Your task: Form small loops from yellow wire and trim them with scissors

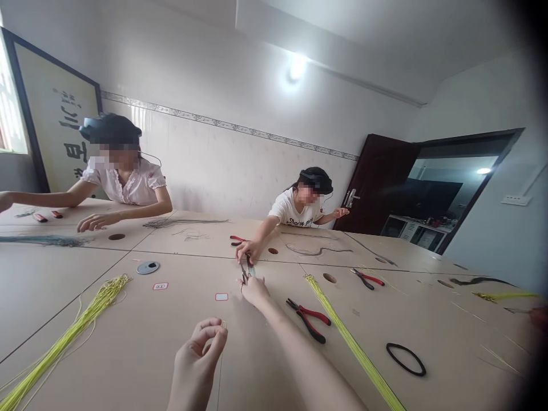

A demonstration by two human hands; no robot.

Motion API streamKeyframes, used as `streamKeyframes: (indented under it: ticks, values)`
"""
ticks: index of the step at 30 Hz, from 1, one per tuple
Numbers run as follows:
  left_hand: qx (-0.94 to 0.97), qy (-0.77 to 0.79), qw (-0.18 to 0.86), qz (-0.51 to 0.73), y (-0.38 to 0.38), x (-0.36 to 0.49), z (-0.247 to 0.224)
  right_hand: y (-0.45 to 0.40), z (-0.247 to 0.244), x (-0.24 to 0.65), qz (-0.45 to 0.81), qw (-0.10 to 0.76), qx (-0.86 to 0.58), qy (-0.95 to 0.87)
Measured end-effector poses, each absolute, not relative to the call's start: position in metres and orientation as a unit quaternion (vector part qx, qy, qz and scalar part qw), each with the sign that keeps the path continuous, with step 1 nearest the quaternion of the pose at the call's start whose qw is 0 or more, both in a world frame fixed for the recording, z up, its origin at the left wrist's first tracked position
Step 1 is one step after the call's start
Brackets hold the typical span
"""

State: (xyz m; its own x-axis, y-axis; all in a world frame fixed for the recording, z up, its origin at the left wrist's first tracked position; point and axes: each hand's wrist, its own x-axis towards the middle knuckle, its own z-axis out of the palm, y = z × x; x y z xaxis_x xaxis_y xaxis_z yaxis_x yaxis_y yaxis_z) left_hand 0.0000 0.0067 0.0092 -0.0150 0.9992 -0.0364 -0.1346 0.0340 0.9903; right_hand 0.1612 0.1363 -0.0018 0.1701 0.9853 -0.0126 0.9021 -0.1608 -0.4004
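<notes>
My left hand (199, 348) is raised over the near part of the table, thumb and forefinger pinched on a small pale piece too tiny to make out. My right hand (256, 290) reaches out to the table's middle, its fingers at a pair of scissors (244, 275). A co-worker's hand (249, 251) touches the same spot from the far side. Red-and-black pliers (309, 321) lie to the right of my right forearm. A long bundle of yellow cords (346, 337) runs beyond them, and another yellow bundle (72, 331) lies at the left.
Two people sit across the table (149, 325). Smaller pliers (367, 278), a black ring (406, 359), a round grey cover (148, 268) and red-edged labels (221, 297) lie about. Grey cords (188, 221) rest along the far side. Holes pierce the tabletop.
</notes>
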Motion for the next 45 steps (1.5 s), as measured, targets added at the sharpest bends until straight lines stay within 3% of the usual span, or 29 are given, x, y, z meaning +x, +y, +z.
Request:
streamKeyframes:
  ticks: [5, 10, 16, 26, 33, 40, 45]
  values:
    - [0.462, 0.486, 0.542, 0.507, 0.005, -0.003, 0.014, 0.138, 0.006, 0.171, 0.165, 0.167, -0.768, -0.597]
    - [0.478, 0.476, 0.54, 0.504, 0.003, 0.0, 0.013, 0.125, 0.02, 0.176, 0.211, 0.245, -0.745, -0.584]
    - [0.481, 0.465, 0.536, 0.515, 0.005, 0.0, 0.01, 0.055, 0.009, 0.163, 0.373, 0.335, -0.615, -0.608]
    - [0.549, 0.412, 0.556, 0.469, -0.006, 0.009, 0.005, -0.027, -0.016, 0.162, 0.62, 0.266, -0.472, -0.568]
    - [0.536, 0.374, 0.663, 0.365, -0.011, 0.013, 0.004, -0.031, -0.012, 0.167, 0.721, 0.176, -0.355, -0.568]
    - [0.52, 0.352, 0.672, 0.393, -0.015, 0.013, 0.002, -0.027, -0.011, 0.164, 0.742, 0.234, -0.341, -0.528]
    - [0.516, 0.368, 0.629, 0.45, -0.012, 0.013, 0.002, -0.031, -0.01, 0.159, 0.633, 0.327, -0.44, -0.547]
